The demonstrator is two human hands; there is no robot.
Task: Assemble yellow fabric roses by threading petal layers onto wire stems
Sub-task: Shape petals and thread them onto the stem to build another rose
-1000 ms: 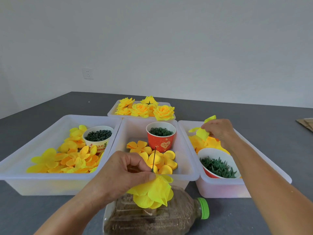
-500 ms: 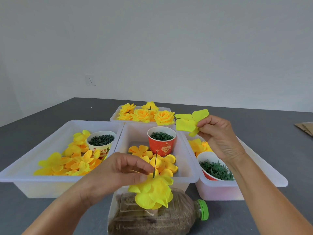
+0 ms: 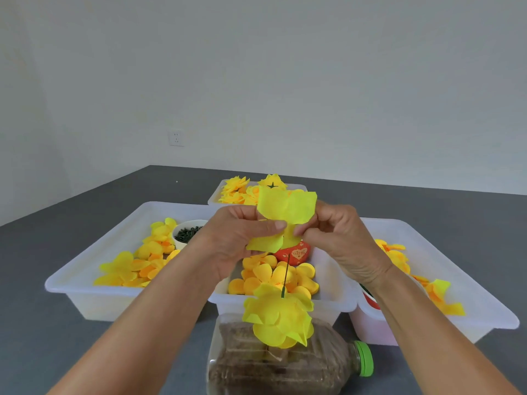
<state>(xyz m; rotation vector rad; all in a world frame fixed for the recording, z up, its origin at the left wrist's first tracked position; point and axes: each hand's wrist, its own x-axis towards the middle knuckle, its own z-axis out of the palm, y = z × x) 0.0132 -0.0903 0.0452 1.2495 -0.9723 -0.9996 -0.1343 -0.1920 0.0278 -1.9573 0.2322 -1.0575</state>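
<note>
So a fresh petal layer [image 3: 285, 208] is pinched by both hands' fingers [image 3: 278, 224], not yet threaded onto the half-built rose [image 3: 281, 317]; finished roses [image 3: 236, 189] are piled at the worktop's far edge.

Dark grey desk [image 3: 427, 201] carrying four white trays and a bottle.

Three translucent white trays stand side by side across the desk: the left tray [image 3: 85, 283], the middle tray [image 3: 333, 297] and the right tray [image 3: 484, 309], their rims touching or nearly so. A smaller fourth tray [image 3: 214, 195] sits behind the middle one, toward the wall. In front of the middle tray, a clear plastic bottle [image 3: 285, 369] with a green cap [image 3: 365, 358] lies on its side, filled with brown material.
</note>
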